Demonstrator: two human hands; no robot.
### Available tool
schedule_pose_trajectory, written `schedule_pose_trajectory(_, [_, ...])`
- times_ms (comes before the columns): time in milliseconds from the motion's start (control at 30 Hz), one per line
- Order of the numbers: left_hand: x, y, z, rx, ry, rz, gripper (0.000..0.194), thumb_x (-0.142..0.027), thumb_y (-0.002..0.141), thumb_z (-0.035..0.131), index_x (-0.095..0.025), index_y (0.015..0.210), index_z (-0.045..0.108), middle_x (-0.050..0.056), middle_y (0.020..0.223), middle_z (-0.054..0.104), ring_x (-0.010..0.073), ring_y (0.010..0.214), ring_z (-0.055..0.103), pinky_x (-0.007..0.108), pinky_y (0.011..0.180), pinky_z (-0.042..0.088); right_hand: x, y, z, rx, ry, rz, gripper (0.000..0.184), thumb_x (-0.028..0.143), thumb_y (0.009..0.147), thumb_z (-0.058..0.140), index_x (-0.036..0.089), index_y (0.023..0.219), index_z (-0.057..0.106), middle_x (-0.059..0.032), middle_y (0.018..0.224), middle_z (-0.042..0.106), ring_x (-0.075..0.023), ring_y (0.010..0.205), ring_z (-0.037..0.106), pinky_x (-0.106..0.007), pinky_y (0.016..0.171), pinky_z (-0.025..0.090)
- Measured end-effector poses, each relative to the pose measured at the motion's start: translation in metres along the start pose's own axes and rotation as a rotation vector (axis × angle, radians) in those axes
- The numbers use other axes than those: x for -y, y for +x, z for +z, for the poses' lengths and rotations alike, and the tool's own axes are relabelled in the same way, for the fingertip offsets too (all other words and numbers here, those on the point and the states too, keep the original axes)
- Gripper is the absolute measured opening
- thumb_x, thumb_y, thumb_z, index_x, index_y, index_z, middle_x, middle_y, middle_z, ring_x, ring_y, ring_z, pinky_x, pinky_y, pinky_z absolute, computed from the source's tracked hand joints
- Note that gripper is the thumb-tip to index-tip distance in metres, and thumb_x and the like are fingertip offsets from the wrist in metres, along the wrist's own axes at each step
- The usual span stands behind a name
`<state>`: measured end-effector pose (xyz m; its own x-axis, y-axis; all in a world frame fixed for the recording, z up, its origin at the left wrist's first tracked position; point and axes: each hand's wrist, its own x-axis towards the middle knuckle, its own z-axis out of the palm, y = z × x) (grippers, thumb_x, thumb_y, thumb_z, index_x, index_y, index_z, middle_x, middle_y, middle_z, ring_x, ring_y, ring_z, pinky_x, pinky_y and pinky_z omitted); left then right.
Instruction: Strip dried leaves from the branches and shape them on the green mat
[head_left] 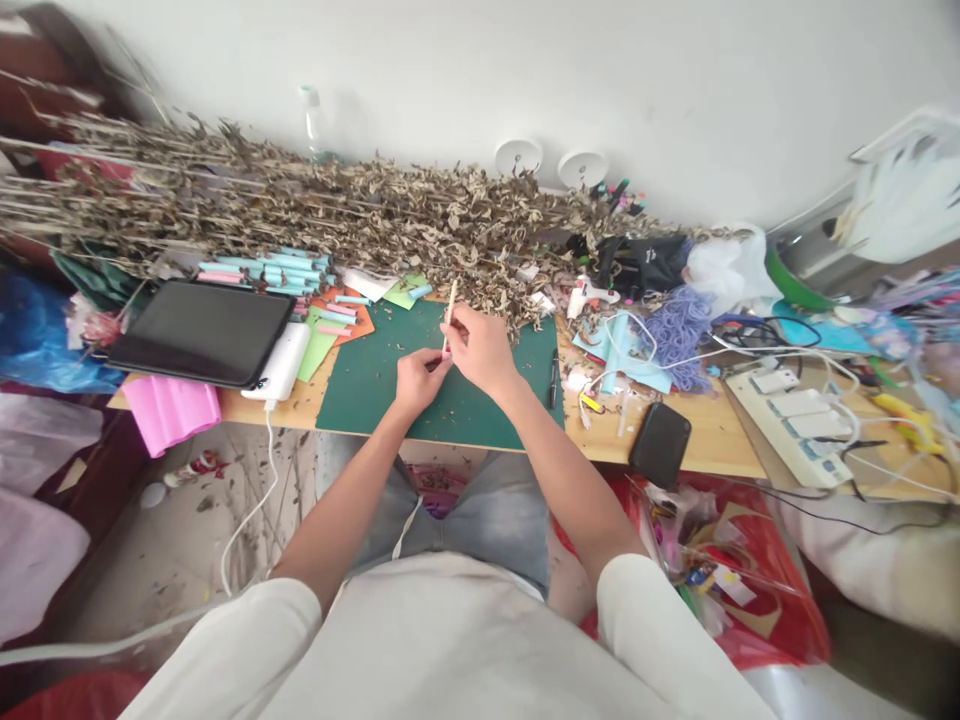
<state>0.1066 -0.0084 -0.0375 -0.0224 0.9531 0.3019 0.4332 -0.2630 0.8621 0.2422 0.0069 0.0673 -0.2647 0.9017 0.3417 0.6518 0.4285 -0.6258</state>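
Observation:
Over the green cutting mat (pixel 360 380), both my hands meet on a thin, pale stick (pixel 453 292) that stands nearly upright. My right hand (pixel 484 350) pinches the stick between thumb and fingers, its top end showing above them. Just below, the fingertips of my left hand (pixel 420 382) are closed at the stick's lower end. A small spot of pink shows there, too small to name. A black pen (pixel 553 378) lies on the mat's right edge. Rolled blue and pink paper tubes (pixel 289 268) are piled to the mat's upper left.
Dried leafy stems (pixel 420 215) cover the table's back along the wall. At left are a black tablet (pixel 202 330) and a white power bank (pixel 283 362). To the right lie a glue gun (pixel 589 295), purple yarn (pixel 679 335), a black case (pixel 660 443) and a power strip (pixel 787 425).

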Motion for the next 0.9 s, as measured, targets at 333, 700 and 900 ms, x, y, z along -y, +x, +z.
schedule_pose_trajectory(333, [0.0025,0.0016,0.0041,-0.023,-0.013,-0.009,0.017,-0.028,0.081,0.067,-0.015,0.084,0.077,0.006,0.082,0.076,0.0173,0.072,0.069,0.026,0.069,0.053,-0.002,-0.0003,-0.005,0.007,-0.007,0.025,0.012,0.022,0.093,0.049,0.021,0.096,0.061,-0.0021,0.08,0.065,-0.0174,0.074,0.06,-0.029,0.07,0.042])
schedule_pose_trajectory(700, [0.0023,0.0002,0.0041,-0.014,-0.005,-0.011,0.018,-0.03,0.082,0.066,-0.016,0.083,0.077,0.006,0.083,0.076,0.0172,0.071,0.068,0.027,0.068,0.053,0.0019,-0.0005,-0.0067,0.035,-0.036,0.0,0.01,0.022,0.092,0.049,0.021,0.092,0.06,-0.0022,0.079,0.064,-0.0169,0.073,0.058,-0.029,0.07,0.04])
schedule_pose_trajectory(900, [0.0022,0.0,0.0035,-0.014,-0.006,-0.01,0.018,-0.031,0.082,0.066,-0.016,0.083,0.077,0.007,0.083,0.076,0.0181,0.072,0.068,0.027,0.069,0.053,-0.0001,-0.0026,-0.003,0.032,0.005,-0.011,0.01,0.023,0.092,0.05,0.021,0.093,0.06,-0.0025,0.08,0.066,-0.0174,0.074,0.061,-0.029,0.072,0.043])
